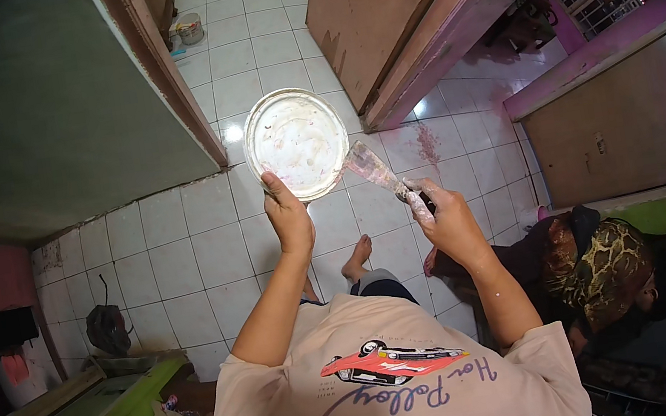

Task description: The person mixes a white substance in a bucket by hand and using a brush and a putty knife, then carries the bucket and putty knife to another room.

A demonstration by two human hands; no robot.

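Note:
My left hand (289, 219) grips the near edge of a round white lid (296, 145), thumb on top. The lid's inside faces up and carries whitish smears and a few dark specks. In my right hand (443, 217) is a putty knife (372, 166), its handle wrapped by my fingers. Its wide blade is coated with pale residue and points up and left, with the tip at or very near the lid's right rim; I cannot tell whether they touch. White residue also marks my right thumb and index finger.
A person in a patterned top (608, 261) seems to sit low at the right. Brown door panels (394, 9) and a grey-green panel (50, 104) flank the passage. A small bucket (189, 29) stands far ahead on the tiled floor (173, 232). A dark plastic bag (107, 329) lies left.

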